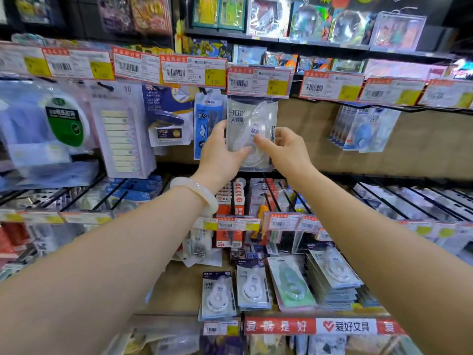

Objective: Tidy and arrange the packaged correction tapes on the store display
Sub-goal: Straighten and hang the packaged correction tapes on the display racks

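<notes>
Nearest the camera, a red and white shelf banner [311, 326] is seen along the front edge of the lowest shelf. Just behind it, several packaged correction tapes are laid flat: two white-cased packs [217, 295] side by side, a green-cased pack [291, 283] to their right, and a thick stack of packs [332, 275] further right, tilted against the others.

Above these, two bare forearms are stretched forward and upward. A pale bangle [197, 193] is worn on the left wrist. A row of price tags [238, 222] is fixed on the rail between the arms, with orange-carded items hung on pegs behind it.

Further back, at hand height, a clear correction tape pack [252, 131] is held upright between both hands, its top edge tucked under a price label [258, 82]. The left hand [220, 155] is curled round the pack's left edge, thumb pressed on its front. The right hand [286, 149] pinches the right side, thumb laid on the front and fingers bent behind.

Just left of the pack, a blue ruler pack [204, 124] is hung. Well to the right, blue-cased tape packs [363, 129] are hung against the brown backboard [435, 144].
</notes>
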Demonstrator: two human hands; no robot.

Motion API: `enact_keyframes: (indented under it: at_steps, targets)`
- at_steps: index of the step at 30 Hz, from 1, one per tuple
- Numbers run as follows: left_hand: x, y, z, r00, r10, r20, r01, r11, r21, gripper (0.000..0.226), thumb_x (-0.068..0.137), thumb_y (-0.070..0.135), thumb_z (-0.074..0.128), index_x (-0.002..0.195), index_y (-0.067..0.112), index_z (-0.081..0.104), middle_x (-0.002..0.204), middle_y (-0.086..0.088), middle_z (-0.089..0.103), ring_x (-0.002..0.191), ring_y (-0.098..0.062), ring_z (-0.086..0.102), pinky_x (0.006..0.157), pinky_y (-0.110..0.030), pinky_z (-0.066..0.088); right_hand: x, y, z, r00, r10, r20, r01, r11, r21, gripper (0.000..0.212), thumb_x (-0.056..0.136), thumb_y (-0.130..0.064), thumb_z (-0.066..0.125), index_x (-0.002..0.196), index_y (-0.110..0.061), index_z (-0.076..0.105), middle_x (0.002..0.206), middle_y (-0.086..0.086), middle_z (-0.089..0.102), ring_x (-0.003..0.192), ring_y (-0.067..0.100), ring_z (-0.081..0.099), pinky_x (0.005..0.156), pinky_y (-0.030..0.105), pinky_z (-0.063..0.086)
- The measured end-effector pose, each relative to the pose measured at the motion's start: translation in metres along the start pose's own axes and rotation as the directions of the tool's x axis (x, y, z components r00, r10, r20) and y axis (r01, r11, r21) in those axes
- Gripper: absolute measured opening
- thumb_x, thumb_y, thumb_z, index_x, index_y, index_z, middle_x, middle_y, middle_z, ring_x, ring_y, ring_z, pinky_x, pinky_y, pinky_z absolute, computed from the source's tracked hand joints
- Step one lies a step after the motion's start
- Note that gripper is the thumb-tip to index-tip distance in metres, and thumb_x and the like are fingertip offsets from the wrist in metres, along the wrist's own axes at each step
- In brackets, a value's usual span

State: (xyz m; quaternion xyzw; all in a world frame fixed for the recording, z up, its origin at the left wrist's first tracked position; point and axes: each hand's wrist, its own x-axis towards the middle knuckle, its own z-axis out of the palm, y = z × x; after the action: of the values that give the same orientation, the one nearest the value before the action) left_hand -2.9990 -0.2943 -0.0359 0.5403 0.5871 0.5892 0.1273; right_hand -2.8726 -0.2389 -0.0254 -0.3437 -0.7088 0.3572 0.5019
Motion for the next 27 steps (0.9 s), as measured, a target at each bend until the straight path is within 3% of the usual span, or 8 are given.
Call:
enact_keyframes:
  at_steps: [3,9,15,17,21,27]
  targets:
    - [0.005,-0.005,0.001,1.000,-0.006,0.005,0.006,1.000,0.021,0.069,0.081,0.023,0.072,0.141,0.019,0.037,0.122,-0.003,0.060,0.108,-0.017,0.060,0.095,-0.037,0.049,0.004,0.006,0.002,1.000,-0.011,0.003,0.011,1.000,-0.006,0.025,0.087,-0.032,0.066,0.105,-0.018,0.056,0.091,-0.009,0.064,0.085,0.009,0.064,0.072,0.025,0.055]
    - [0.011,-0.017,0.004,0.999,-0.021,0.031,0.019,0.998,0.067,0.085,0.077,0.041,0.070,0.148,0.025,0.026,0.131,-0.006,0.056,0.122,-0.023,0.052,0.102,-0.044,0.044,0.005,0.014,0.005,0.998,-0.060,-0.007,0.060,0.998,0.007,0.022,0.087,-0.030,0.065,0.104,-0.018,0.058,0.091,-0.006,0.066,0.083,0.012,0.065,0.068,0.024,0.053]
    - [0.016,-0.023,0.005,0.999,-0.022,0.042,0.017,0.993,0.114,0.089,0.085,0.035,0.067,0.151,0.020,0.009,0.136,-0.009,0.049,0.128,-0.024,0.045,0.107,-0.042,0.039,0.004,0.014,0.005,0.996,-0.091,-0.007,0.091,0.996,0.010,0.022,0.088,-0.029,0.065,0.105,-0.018,0.059,0.091,-0.004,0.067,0.079,0.010,0.062,0.067,0.023,0.050]
    - [0.015,-0.025,0.006,0.999,-0.017,0.050,0.011,0.993,0.116,0.089,0.086,0.034,0.065,0.151,0.018,0.007,0.140,-0.008,0.047,0.130,-0.022,0.043,0.108,-0.041,0.037,0.003,0.017,0.004,0.996,-0.087,-0.009,0.087,0.996,-0.001,0.015,0.088,-0.030,0.064,0.100,-0.022,0.060,0.091,0.001,0.068,0.080,0.016,0.062,0.070,0.029,0.052]
    - [0.016,-0.031,0.010,0.999,0.000,0.042,-0.005,0.993,0.121,0.086,0.087,0.034,0.064,0.151,0.014,0.010,0.143,-0.008,0.044,0.134,-0.022,0.040,0.109,-0.042,0.036,0.002,0.019,0.006,0.997,-0.075,-0.011,0.075,0.997,0.013,0.005,0.088,-0.031,0.063,0.087,-0.032,0.058,0.097,0.012,0.069,0.095,0.034,0.063,0.085,0.047,0.053]
    - [0.027,-0.040,0.014,0.999,0.017,0.030,-0.022,0.989,0.148,0.083,0.078,0.047,0.062,0.146,0.013,0.030,0.132,-0.005,0.052,0.124,-0.019,0.049,0.105,-0.038,0.041,0.017,0.030,0.013,1.000,-0.019,0.000,0.019,1.000,0.011,0.012,0.088,-0.036,0.062,0.096,-0.026,0.059,0.092,0.006,0.068,0.087,0.028,0.064,0.075,0.041,0.055]
